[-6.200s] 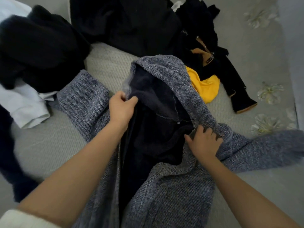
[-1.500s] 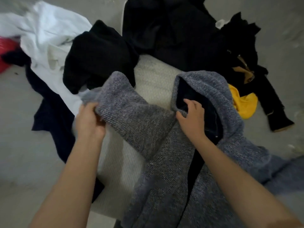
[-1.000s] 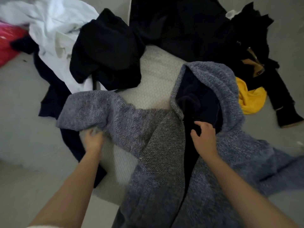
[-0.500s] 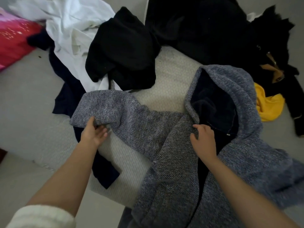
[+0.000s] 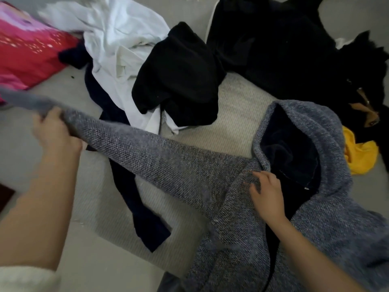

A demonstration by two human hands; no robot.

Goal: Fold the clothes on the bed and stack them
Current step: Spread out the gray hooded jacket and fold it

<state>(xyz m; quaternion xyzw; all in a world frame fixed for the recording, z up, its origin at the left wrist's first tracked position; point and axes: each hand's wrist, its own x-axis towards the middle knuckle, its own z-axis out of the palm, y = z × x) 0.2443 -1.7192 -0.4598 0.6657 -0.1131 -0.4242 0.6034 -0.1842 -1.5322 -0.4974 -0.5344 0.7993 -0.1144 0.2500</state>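
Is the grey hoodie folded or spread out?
Spread out: the grey hoodie lies open; left hand grips its sleeve stretched sideways, right hand holds its front.

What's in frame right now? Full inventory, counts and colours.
hooded knit jacket: 1, grey-blue, dark lining, centre-right, sleeve stretched left
black garments: count unclear, black, top centre to right
white garment: at least 1, white, top left
navy garment: 1, navy, trailing down the middle
yellow garment: 1, yellow, right edge
pink-red item: 1, pink-red, far left
ribbed textile: 1, off-white, under the jacket
bed: 1, grey, beneath everything
left hand: 1, grips the sleeve
right hand: 1, holds the jacket's front edge
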